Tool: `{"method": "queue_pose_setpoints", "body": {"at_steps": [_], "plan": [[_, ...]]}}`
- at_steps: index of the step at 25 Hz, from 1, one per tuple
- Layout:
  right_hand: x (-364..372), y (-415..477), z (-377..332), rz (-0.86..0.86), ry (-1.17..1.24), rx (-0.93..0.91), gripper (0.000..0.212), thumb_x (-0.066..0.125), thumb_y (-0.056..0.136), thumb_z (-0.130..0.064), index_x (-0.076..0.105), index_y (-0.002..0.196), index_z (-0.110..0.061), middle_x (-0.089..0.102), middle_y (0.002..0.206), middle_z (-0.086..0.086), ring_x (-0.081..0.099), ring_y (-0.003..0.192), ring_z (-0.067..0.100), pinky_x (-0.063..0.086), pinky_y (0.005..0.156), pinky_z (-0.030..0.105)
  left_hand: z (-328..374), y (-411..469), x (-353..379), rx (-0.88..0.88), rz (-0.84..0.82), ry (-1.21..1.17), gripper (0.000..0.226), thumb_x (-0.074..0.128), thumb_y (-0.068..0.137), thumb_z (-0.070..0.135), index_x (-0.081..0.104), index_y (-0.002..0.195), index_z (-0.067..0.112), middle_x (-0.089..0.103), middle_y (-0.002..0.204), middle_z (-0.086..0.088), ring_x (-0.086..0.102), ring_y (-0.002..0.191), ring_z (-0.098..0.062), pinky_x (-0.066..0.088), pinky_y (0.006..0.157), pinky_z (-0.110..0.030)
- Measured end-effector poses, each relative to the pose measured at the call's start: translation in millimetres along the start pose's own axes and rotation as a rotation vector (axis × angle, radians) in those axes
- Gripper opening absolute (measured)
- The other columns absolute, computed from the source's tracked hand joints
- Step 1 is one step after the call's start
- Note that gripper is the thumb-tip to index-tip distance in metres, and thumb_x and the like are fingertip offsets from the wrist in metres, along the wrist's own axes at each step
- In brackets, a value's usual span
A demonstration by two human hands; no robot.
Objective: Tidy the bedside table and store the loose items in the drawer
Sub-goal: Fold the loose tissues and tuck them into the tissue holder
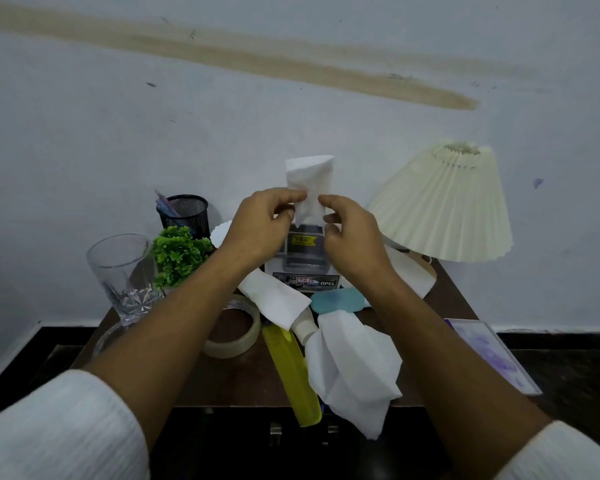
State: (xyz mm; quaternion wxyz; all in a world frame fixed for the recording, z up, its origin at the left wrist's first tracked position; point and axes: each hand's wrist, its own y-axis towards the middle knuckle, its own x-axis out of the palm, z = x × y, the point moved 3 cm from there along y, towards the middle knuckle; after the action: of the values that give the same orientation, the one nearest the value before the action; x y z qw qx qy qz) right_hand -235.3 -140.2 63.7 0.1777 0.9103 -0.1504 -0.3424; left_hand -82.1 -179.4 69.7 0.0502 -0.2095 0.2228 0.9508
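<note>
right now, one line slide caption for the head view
Both hands, left and right, pinch a tissue above its box on a cluttered bedside table.

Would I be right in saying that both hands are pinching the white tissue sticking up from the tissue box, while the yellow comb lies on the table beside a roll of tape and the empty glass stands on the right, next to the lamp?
Nearly. In the head view the glass stands on the left, beside the green plant, not by the lamp. The rest holds: left hand and right hand pinch the tissue above the tissue box, the comb beside the tape.
</note>
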Motion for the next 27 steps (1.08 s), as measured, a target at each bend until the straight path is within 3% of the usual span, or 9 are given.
{"method": "queue_pose_setpoints", "body": {"at_steps": [5, 8, 13, 15, 17, 21, 27], "plan": [[4.9, 10.3, 16.3, -0.047, -0.027, 0.029, 0.054, 0.05, 0.094, 0.004, 0.05, 0.146, -0.011, 0.055, 0.147, 0.005, 0.052, 0.134, 0.02, 0.044, 0.112, 0.037, -4.4, 17.1, 6.2, -0.035, -0.041, 0.043, 0.036, 0.05, 0.101, 0.005, 0.065, 0.133, 0.014, 0.067, 0.132, -0.005, 0.064, 0.117, -0.025, 0.05, 0.105, -0.036], [9.4, 9.9, 23.5, -0.078, -0.021, 0.018, 0.053, 0.05, 0.094, 0.005, 0.051, 0.145, -0.008, 0.056, 0.145, 0.008, 0.054, 0.132, 0.023, 0.045, 0.112, 0.038, -13.0, 15.9, 9.2, -0.057, -0.054, 0.047, 0.036, 0.05, 0.101, 0.005, 0.064, 0.134, 0.014, 0.067, 0.132, -0.004, 0.064, 0.112, -0.036, 0.053, 0.096, -0.038], [12.8, 9.8, 29.7, -0.064, -0.007, 0.025, 0.049, 0.05, 0.096, 0.001, 0.053, 0.143, -0.011, 0.058, 0.143, 0.005, 0.056, 0.128, 0.019, 0.045, 0.106, 0.029, -21.5, 16.5, 8.1, -0.054, -0.052, 0.067, 0.038, 0.05, 0.1, 0.004, 0.063, 0.134, 0.015, 0.06, 0.141, -0.003, 0.06, 0.118, -0.039, 0.05, 0.1, -0.042], [13.7, 9.7, 30.4, -0.057, -0.019, 0.023, 0.047, 0.051, 0.096, -0.001, 0.055, 0.142, -0.011, 0.06, 0.141, 0.006, 0.059, 0.125, 0.021, 0.049, 0.107, 0.036, -24.9, 15.9, 9.9, -0.065, -0.07, 0.118, 0.038, 0.051, 0.1, 0.006, 0.063, 0.134, 0.017, 0.061, 0.14, -0.009, 0.057, 0.121, -0.041, 0.048, 0.102, -0.045], [15.3, 9.8, 30.4, -0.075, -0.076, 0.016, 0.042, 0.052, 0.096, -0.001, 0.058, 0.137, -0.007, 0.062, 0.136, 0.01, 0.06, 0.122, 0.025, 0.05, 0.105, 0.042, -26.6, 15.5, 11.2, -0.067, -0.073, 0.152, 0.037, 0.051, 0.101, 0.008, 0.064, 0.134, 0.017, 0.064, 0.136, -0.011, 0.057, 0.123, -0.038, 0.047, 0.102, -0.04], [19.4, 11.4, 34.3, -0.125, -0.248, 0.039, 0.028, 0.052, 0.095, -0.005, 0.064, 0.118, 0.003, 0.068, 0.117, 0.018, 0.063, 0.107, 0.033, 0.053, 0.094, 0.05, -30.0, 15.9, 9.8, -0.029, -0.086, 0.216, 0.036, 0.051, 0.101, 0.009, 0.065, 0.133, 0.016, 0.061, 0.14, 0.0, 0.053, 0.131, -0.016, 0.036, 0.104, -0.02], [23.5, 13.3, 36.5, -0.115, -0.278, 0.012, 0.022, 0.053, 0.095, -0.013, 0.068, 0.111, -0.008, 0.068, 0.11, 0.01, 0.063, 0.098, 0.026, 0.056, 0.086, 0.045, -36.0, 11.8, 13.7, -0.075, -0.185, 0.271, 0.034, 0.055, 0.1, 0.015, 0.065, 0.133, 0.012, 0.065, 0.135, -0.003, 0.059, 0.121, -0.017, 0.042, 0.098, -0.023]]}}
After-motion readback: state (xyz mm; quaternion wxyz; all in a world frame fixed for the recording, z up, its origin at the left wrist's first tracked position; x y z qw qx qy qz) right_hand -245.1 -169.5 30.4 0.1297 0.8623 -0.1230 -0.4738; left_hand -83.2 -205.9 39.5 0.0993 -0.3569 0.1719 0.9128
